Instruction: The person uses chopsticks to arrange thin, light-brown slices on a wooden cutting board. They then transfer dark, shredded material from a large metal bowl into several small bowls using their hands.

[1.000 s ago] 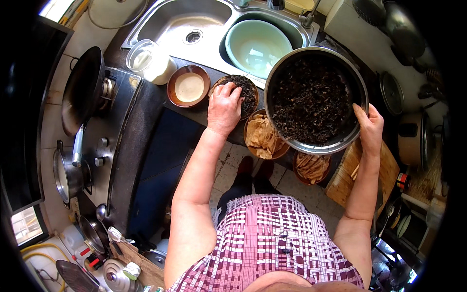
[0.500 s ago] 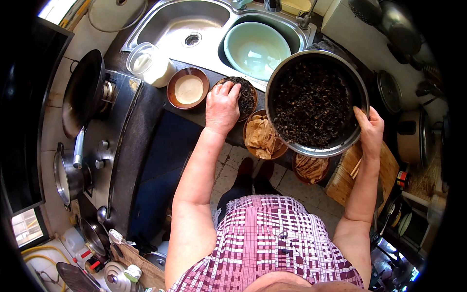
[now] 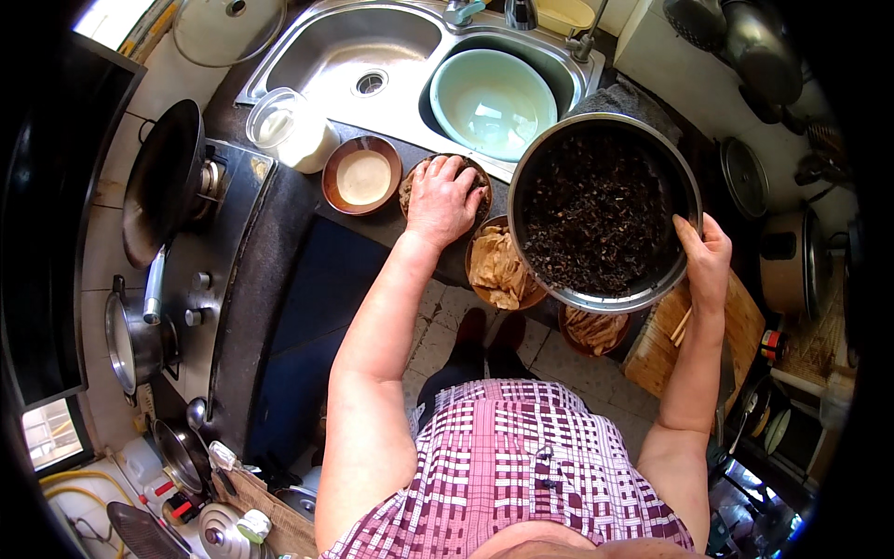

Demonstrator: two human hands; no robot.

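Observation:
My left hand [image 3: 441, 201] lies palm down over a small brown bowl [image 3: 488, 186], its fingers slightly apart and stretched across the dark shreds inside. It covers most of the bowl. My right hand [image 3: 705, 250] grips the right rim of a wide steel pot [image 3: 596, 304], which is tipped so its inside shows. Dark brown shreds [image 3: 601, 214] cover much of the pot's bottom. Between the hands, a brown bowl holds beige, wrinkled pieces [image 3: 501, 263]. Another bowl of beige strips [image 3: 594, 328] sits partly under the pot. Left of my left hand stands a brown bowl with pale cream liquid [image 3: 363, 177].
A clear lidded tub [image 3: 312, 147] of white contents stands beside the steel sink [image 3: 349, 37]. The right basin holds a pale green bowl [image 3: 494, 98]. A wok [image 3: 168, 186] sits on the stove at left. At right lies a wooden cutting board [image 3: 652, 354] with chopsticks.
My left hand has moved slightly right and spread flatter over the dark shreds in its bowl. The steel pot has shifted a little lower in the picture, still in my right hand.

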